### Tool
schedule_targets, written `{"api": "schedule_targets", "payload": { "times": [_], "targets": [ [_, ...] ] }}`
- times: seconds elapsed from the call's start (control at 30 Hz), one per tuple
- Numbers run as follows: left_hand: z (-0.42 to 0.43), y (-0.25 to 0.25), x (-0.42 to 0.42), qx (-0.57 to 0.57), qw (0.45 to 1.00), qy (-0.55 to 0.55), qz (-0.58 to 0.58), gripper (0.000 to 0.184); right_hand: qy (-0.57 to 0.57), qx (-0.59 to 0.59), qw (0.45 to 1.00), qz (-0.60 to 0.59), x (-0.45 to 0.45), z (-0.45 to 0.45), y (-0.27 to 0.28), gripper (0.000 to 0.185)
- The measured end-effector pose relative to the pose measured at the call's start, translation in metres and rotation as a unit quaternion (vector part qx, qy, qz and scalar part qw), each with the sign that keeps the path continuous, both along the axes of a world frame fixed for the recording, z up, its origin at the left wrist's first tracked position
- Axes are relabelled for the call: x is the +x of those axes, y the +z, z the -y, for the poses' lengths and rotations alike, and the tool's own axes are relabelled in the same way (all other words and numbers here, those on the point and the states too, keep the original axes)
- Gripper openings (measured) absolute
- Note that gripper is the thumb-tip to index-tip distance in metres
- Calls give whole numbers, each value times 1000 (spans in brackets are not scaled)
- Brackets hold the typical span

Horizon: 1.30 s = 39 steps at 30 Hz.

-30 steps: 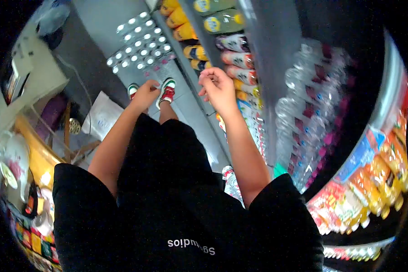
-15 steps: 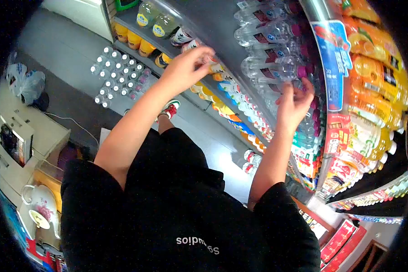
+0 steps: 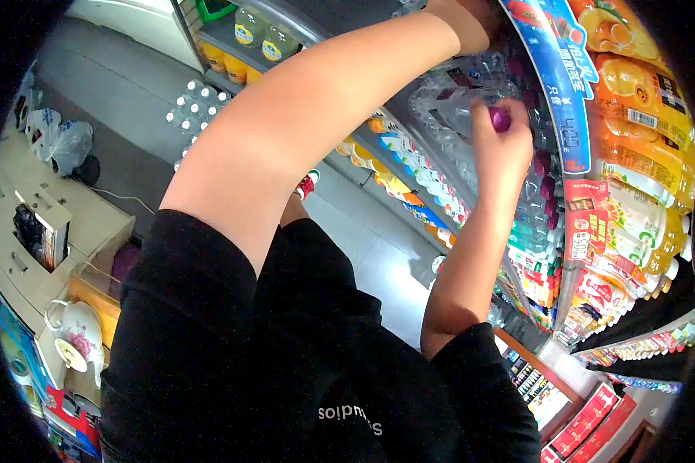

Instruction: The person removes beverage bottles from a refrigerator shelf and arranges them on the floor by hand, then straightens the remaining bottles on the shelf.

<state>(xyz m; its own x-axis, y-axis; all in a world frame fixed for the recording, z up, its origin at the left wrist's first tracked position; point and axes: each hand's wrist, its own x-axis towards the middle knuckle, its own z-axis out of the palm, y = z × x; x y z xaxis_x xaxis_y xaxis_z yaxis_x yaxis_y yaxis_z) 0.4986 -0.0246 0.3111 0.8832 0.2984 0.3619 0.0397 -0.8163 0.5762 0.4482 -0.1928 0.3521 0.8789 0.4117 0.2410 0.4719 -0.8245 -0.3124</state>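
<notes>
Clear plastic bottles with purple caps lie in rows on the dark shelf in front of me. My right hand [image 3: 503,150] has its fingers curled round the purple cap [image 3: 500,119] of one clear bottle, whose body points left. Toward the top of the view, my left hand [image 3: 465,21] reaches in among the bottles beside the shelf's blue price strip [image 3: 560,85]. Its fingers are in shadow and partly cut off, so what they touch is hidden. Another clear bottle [image 3: 475,73] lies between the two hands.
Orange drink bottles [image 3: 629,92] line the shelf to the right. Below the bottle shelf runs a row of small yogurt-like bottles [image 3: 401,150]. White-capped bottles [image 3: 197,104] stand on the floor at left, near a cabinet with a floral teapot [image 3: 77,332].
My left hand has swung up and right, from the shelf's front edge to deep among the bottles. My right hand has closed round a purple cap. The view has shifted slightly.
</notes>
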Motion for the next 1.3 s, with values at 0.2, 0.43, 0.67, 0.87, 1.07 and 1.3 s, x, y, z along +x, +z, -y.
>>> {"api": "schedule_targets", "payload": {
  "times": [0.2,0.43,0.67,0.87,1.07,1.3],
  "targets": [
    [2,12,-51,27,997,14,-65,34,10,65,993,-97,-11,28,-9,24],
    [-16,-9,-160,-282,949,97,104,29,40,273,952,-133,-32,48,-19,22],
    [0,-60,-304,-325,848,341,241,27,199,208,931,-226,-67,11,-25,21],
    [17,-131,-392,-184,882,433,-6,28,279,87,850,-438,-122,-33,-142,23],
    [63,-243,-462,-300,744,575,-161,29,416,-184,810,-370,-184,-60,-282,30],
    [112,-389,-472,-379,625,651,-204,37,496,-246,731,-399,-228,-76,-437,30]
  ]
}}
